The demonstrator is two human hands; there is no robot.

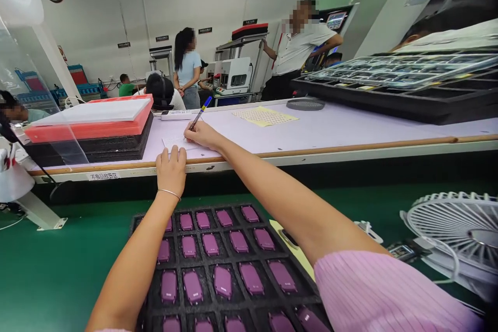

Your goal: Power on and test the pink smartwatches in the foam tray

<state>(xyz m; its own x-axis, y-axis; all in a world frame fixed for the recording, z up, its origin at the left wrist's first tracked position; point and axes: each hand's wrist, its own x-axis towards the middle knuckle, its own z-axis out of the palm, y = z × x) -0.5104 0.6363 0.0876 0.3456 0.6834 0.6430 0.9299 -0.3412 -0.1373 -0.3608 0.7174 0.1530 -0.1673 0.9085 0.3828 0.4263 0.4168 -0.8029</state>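
My right hand (202, 135) is closed round a blue pen (199, 113), its tip on a small white paper slip (177, 142) on the pale raised shelf (350, 127). My left hand (171, 168) rests at the shelf's front edge, fingers curled over the slip's near edge, a thin bracelet on the wrist. Below my arms a black foam tray (225, 270) holds several purple oblong parts in rows on the green work surface.
A red-and-white stack on black foam (93, 124) sits left on the shelf. A yellow grid sheet (266, 115), a round black disc (305, 104) and large black trays (400, 88) lie right. A white fan (455, 233) stands at right. Several people stand and sit beyond.
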